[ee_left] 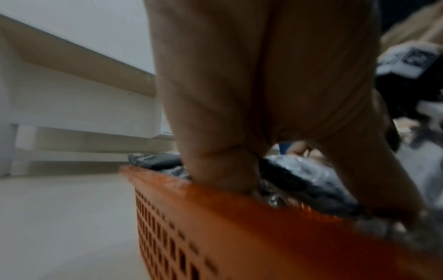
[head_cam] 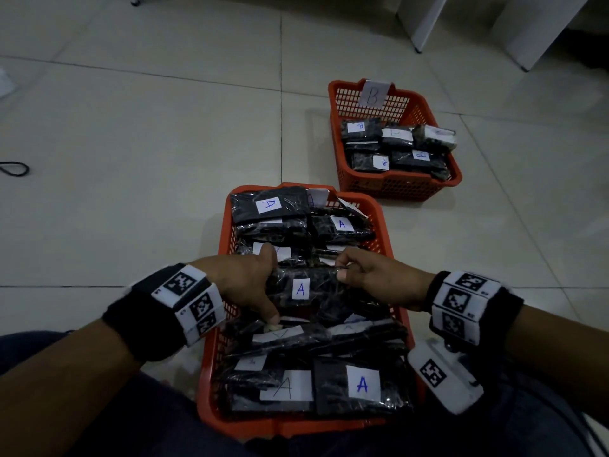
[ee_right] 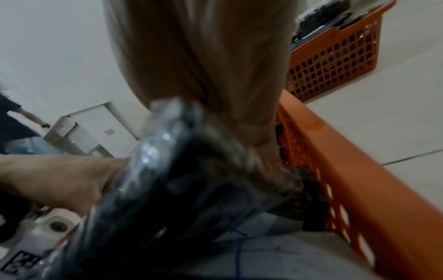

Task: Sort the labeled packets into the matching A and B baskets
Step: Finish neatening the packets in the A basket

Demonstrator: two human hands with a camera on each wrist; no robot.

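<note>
A near orange basket [head_cam: 392, 232] in front of me is piled with several black plastic-wrapped packets bearing white A labels. In its middle lies a black packet labelled A [head_cam: 309, 288], and both hands hold it. My left hand [head_cam: 250, 285] grips its left end, thumb on the near edge and fingers over the far edge. My right hand [head_cam: 365, 275] pinches its right end. The left wrist view shows my left hand [ee_left: 251, 132] gripping a packet [ee_left: 311, 180] over the basket wall [ee_left: 239, 227]. The right wrist view is blurred, showing the packet [ee_right: 179, 180] under my right hand [ee_right: 203, 66].
A second orange basket [head_cam: 438, 120] with a B card [head_cam: 374, 95] on its back wall stands farther off to the right, holding several black packets with B labels. Pale tiled floor surrounds both baskets. White furniture legs [head_cam: 425, 24] stand at the back right. A black cable loop [head_cam: 14, 168] lies at far left.
</note>
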